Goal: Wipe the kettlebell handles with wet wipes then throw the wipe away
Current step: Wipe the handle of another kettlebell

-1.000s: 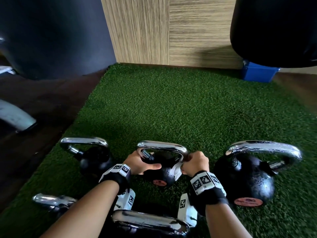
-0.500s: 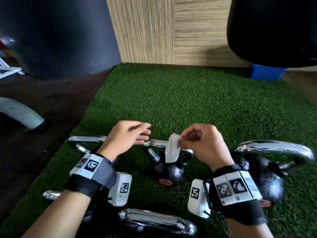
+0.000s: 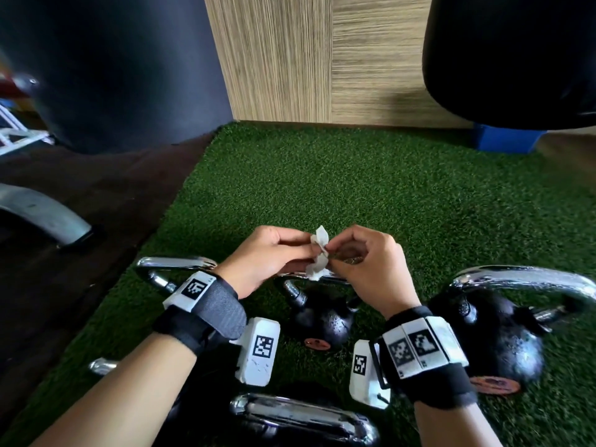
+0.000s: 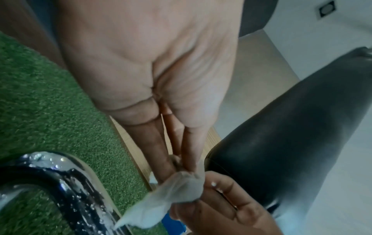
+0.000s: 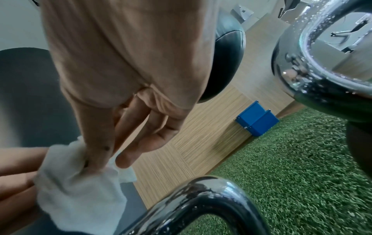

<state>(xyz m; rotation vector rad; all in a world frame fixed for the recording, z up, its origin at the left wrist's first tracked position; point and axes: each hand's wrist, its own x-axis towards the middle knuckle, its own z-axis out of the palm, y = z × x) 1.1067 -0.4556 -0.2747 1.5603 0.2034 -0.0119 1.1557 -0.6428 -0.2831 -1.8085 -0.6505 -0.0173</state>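
Both hands are raised above the middle kettlebell [image 3: 319,321], a small black one with a chrome handle [image 3: 335,279]. Between them is a crumpled white wet wipe [image 3: 319,253] [image 4: 173,195] [image 5: 80,179]. My left hand [image 3: 267,256] pinches it from the left with straight fingertips, and my right hand [image 3: 364,256] pinches it from the right between thumb and forefinger. A larger kettlebell [image 3: 496,337] with a wet chrome handle [image 3: 522,282] stands to the right. Another kettlebell's handle [image 3: 174,262] shows to the left, its body hidden by my left wrist.
All kettlebells stand on a green turf mat [image 3: 354,188]. One more chrome handle [image 3: 300,417] lies closest to me. A blue bin [image 3: 506,137] sits at the back right against the wood wall, under a black punching bag [image 3: 516,59]. Dark floor lies to the left.
Both hands left the middle kettlebell's handle and rose above it. The right hand lifted the wipe, and the left hand came across to pinch it too; the wipe is now bunched between them.
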